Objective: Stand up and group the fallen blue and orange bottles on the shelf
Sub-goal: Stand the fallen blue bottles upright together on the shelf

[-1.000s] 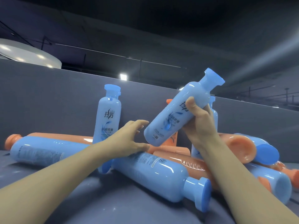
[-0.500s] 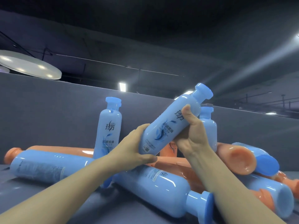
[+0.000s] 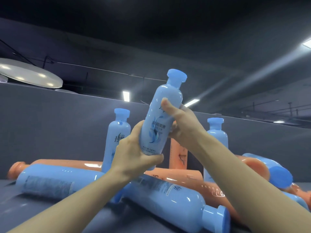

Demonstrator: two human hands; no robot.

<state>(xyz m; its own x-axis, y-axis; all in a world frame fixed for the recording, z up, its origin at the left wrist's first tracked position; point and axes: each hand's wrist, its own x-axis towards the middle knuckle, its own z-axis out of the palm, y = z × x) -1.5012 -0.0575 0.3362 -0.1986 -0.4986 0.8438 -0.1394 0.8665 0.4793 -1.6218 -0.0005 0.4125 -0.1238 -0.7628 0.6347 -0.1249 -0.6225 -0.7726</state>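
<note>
Fingers (image 3: 165,102) of our right hand (image 3: 180,125) curl round the upper body of the blue bottle (image 3: 159,121), thumb across its front, while our left hand (image 3: 134,153) wraps round its base. Both grip it in the air above the pile, near the shelf's back wall (image 3: 50,118). A moment ago it slanted steeply, cap up and to the right, and only the right hand carried it; now we have swung it nearly upright, long axis close to vertical, cap (image 3: 177,78) on top and leaning slightly right. We judge it ready to set down beside the standing blue bottle (image 3: 117,138) (a second one (image 3: 216,137) stands further right). Around them lie fallen bottles, blue (image 3: 55,182) and orange (image 3: 70,163), on the shelf (image 3: 42,214).
</note>
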